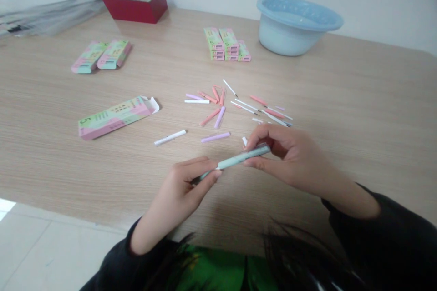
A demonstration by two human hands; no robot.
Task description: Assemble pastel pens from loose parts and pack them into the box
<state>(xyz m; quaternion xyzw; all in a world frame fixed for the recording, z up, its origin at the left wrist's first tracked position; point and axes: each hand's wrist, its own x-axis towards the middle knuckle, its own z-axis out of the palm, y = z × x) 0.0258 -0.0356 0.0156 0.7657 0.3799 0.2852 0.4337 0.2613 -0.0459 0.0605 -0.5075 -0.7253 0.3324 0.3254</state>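
Over the near part of the table, a pale green pen [235,159] is held between my two hands, tilted slightly up to the right. My left hand [184,187] pinches its left end between thumb and fingers. At the other end, my right hand [295,154] grips the pen near its clear-looking tip. Beyond them lie loose pen parts: purple barrels [215,137], pink barrels [210,117], a white pen [170,137] and several thin white refills [244,107]. Some small pieces are partly hidden behind my right hand.
An open-ended pastel carton [116,119] lies at left, with two more cartons [114,54] behind it. Stacked small boxes [225,45] stand at the back beside a blue basin [293,32]. A red box [136,9] with plastic bags and clear wrapping [58,16] are back left.
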